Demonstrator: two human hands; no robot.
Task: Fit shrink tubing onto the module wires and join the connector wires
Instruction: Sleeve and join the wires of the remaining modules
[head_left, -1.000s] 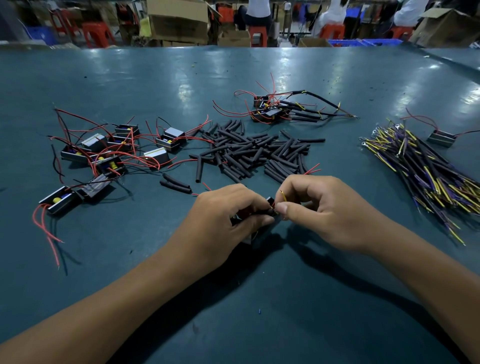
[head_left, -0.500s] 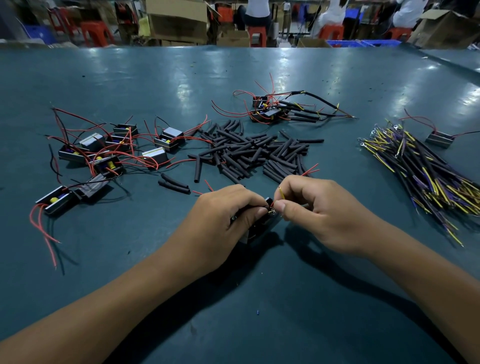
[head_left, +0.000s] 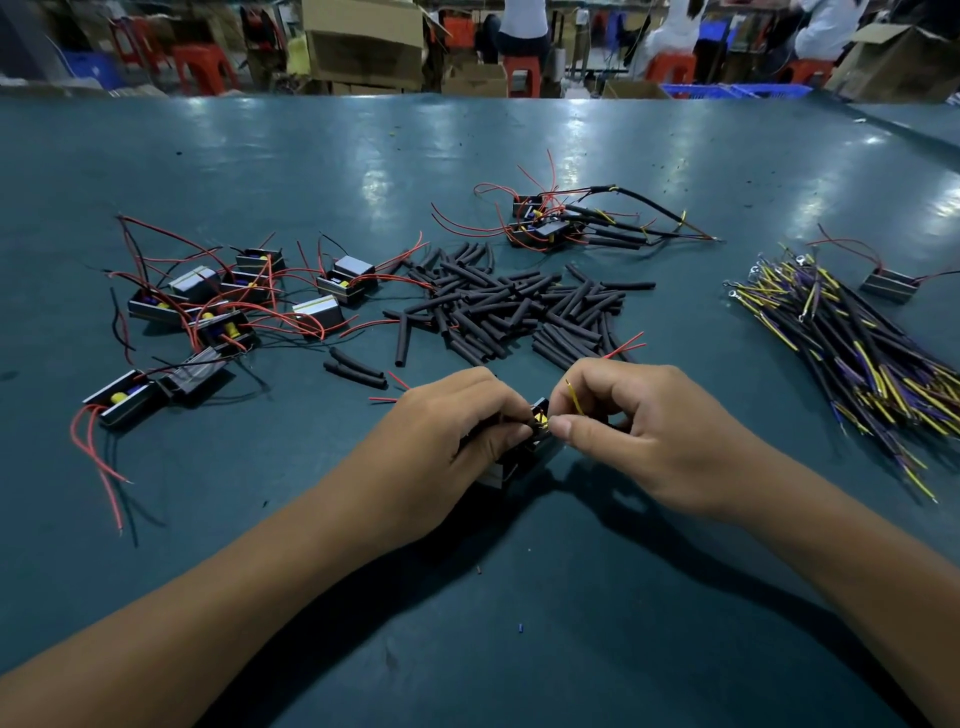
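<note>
Module (head_left: 524, 457) mostly hidden under left hand (head_left: 447, 441) & right hand (head_left: 639, 431); can't tell which wire ends meet. Yellow wire (head_left: 574, 397) runs behind fingers. Connector wire bundle (head_left: 857, 353) cut off at right edge. Far background blurred

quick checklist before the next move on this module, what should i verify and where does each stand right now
1. Small black box-shaped module held steady: ok, the left hand grips it just above the dark green table.
2. Thin yellow connector wire in hand: ok, the right hand pinches it beside the module's yellow part.
3. Wire ends actually joined: cannot tell, fingers hide the joint.
4. Shrink tube already on the held wires: cannot tell.
5. Spare tubing near: ok, the pile of short black shrink tubes lies just beyond the hands.
6. More connector wires near: ok, the yellow and purple wire bundle lies at the right.
</note>
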